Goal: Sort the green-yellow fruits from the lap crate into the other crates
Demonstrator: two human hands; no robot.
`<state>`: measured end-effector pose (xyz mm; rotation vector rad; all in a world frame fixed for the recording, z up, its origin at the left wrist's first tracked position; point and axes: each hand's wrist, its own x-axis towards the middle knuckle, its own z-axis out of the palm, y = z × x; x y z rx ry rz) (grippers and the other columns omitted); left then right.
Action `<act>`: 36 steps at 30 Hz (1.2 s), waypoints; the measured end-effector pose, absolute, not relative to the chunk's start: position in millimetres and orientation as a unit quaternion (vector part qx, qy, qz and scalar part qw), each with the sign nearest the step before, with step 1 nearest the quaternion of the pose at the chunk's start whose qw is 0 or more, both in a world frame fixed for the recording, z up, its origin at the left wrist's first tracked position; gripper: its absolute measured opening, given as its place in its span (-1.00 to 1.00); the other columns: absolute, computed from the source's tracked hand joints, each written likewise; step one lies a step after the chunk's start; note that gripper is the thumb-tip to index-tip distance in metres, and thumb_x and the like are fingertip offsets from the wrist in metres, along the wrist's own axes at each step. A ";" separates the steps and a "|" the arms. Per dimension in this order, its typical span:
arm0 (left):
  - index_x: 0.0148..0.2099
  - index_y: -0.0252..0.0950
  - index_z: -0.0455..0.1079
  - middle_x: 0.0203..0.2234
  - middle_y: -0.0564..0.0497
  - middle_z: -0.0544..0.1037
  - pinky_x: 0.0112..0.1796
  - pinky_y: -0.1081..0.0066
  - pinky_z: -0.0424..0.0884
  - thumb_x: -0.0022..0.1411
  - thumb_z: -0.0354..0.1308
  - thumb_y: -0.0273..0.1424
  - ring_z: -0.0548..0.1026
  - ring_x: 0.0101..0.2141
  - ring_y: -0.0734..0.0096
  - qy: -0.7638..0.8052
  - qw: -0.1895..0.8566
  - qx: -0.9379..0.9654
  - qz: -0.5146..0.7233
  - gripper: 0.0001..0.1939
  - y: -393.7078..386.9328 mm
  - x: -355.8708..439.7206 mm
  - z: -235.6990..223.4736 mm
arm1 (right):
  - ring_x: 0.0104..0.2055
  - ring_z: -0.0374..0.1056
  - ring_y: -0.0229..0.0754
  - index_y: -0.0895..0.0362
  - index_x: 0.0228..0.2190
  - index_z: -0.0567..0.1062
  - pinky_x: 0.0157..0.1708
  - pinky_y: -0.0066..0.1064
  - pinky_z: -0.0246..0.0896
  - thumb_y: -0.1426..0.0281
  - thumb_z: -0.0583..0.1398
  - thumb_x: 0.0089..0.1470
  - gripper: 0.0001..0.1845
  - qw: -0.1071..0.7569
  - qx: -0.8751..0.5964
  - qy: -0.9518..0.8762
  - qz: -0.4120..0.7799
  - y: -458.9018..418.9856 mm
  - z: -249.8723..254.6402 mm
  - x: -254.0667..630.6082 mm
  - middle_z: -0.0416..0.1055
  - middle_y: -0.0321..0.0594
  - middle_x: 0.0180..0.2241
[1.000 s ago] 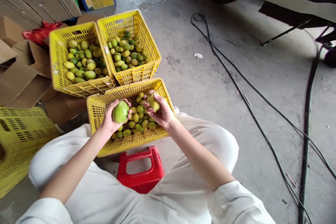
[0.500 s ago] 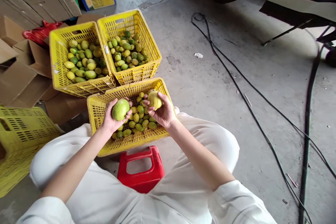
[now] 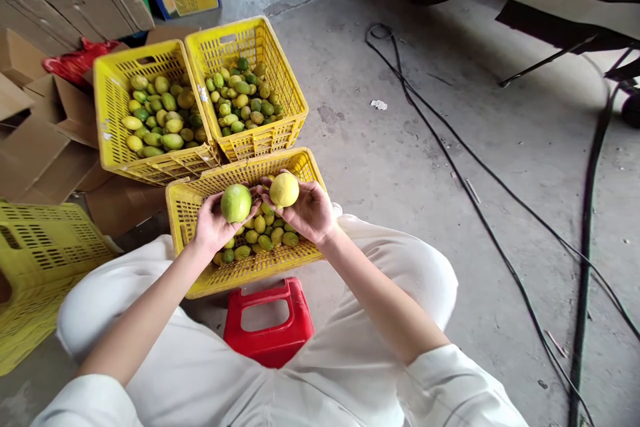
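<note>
My left hand [image 3: 214, 223] cradles a green lemon [image 3: 236, 203], its fingers curled round the fruit from below. In my right hand [image 3: 313, 213] rests a yellow lemon [image 3: 284, 189], lying toward the fingertips with the palm turned up. The two hands are close together, their fingertips nearly meeting. Beneath them stands a yellow plastic crate [image 3: 200, 288] with many smaller green and yellow lemons [image 3: 265, 242] inside; the hands hide part of these.
Two more yellow crates [image 3: 103, 147] of lemons stand behind. A red plastic stool [image 3: 265, 345] is between my knees. Cardboard boxes [image 3: 35, 153] and another yellow crate [image 3: 45, 240] lie left. Black cables [image 3: 470, 187] cross the floor at right, near a parked scooter [image 3: 575, 7].
Both lemons have been turned in the hands. My right hand's fingers have loosened and its lemon has moved left, closer to the green one.
</note>
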<state>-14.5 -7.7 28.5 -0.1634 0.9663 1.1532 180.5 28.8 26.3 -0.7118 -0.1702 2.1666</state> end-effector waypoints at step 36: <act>-0.01 -0.35 0.47 -0.18 -0.19 0.66 -0.14 0.06 0.66 0.29 -0.01 -0.32 0.68 -0.17 0.06 0.445 0.732 -0.059 0.512 -0.66 -11.4 -15.1 30.4 | 0.13 0.50 0.08 -0.01 -0.08 0.48 0.09 0.05 0.51 0.34 0.23 0.04 -0.65 0.429 -0.266 -0.087 0.859 28.3 25.9 180.5 0.61 -0.18 -0.09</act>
